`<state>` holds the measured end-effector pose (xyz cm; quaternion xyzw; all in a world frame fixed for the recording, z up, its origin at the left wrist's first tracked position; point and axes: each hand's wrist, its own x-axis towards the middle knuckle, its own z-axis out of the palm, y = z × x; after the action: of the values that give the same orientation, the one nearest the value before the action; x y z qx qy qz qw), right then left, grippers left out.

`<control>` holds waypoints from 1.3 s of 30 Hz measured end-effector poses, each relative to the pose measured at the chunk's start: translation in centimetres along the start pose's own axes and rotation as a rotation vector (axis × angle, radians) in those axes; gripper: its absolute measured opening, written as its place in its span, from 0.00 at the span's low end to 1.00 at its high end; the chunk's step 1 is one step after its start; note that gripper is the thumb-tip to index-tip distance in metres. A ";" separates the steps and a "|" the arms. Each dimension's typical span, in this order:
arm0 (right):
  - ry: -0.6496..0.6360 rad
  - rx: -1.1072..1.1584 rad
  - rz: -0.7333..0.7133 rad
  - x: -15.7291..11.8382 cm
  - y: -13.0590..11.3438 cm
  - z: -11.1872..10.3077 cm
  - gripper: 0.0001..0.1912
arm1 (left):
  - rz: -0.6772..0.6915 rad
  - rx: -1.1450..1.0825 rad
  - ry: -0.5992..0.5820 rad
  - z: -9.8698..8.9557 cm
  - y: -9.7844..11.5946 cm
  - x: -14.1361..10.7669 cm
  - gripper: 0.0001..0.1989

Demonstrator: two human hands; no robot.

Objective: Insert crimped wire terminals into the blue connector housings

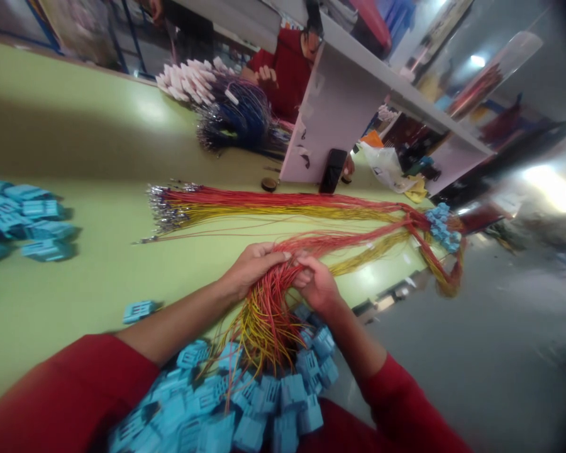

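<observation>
On my feed, the left hand (257,267) and right hand (317,283) both grip a bundle of red and yellow wires (268,308), which rises from a pile of blue plastic connectors (259,402) at 6 o'clock, beside the green worktop (51,302).

Wire-harness workshop: long green workbench (75,132), red-yellow wire bundles (273,204), blue connectors (42,211).

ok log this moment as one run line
left hand: holding red and yellow wires | right hand: holding same wires | below hands: blue plastic connectors | beyond: long red and yellow wire bundle on green table
</observation>
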<state>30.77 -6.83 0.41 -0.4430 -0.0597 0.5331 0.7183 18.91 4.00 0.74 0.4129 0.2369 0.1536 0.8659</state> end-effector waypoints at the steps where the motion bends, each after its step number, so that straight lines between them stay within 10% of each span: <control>1: 0.006 -0.001 0.002 0.0 0.0 -0.1 0.08 | -0.012 -0.009 -0.011 0.0 0.1 0.0 0.19; 39: -0.009 -0.079 -0.038 0.1 0.3 0.0 0.09 | -0.043 -0.045 -0.034 -0.2 0.1 0.0 0.20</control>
<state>30.54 -6.74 0.17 -0.4674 -0.0926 0.5186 0.7099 18.86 4.17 0.72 0.3905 0.2274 0.1334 0.8820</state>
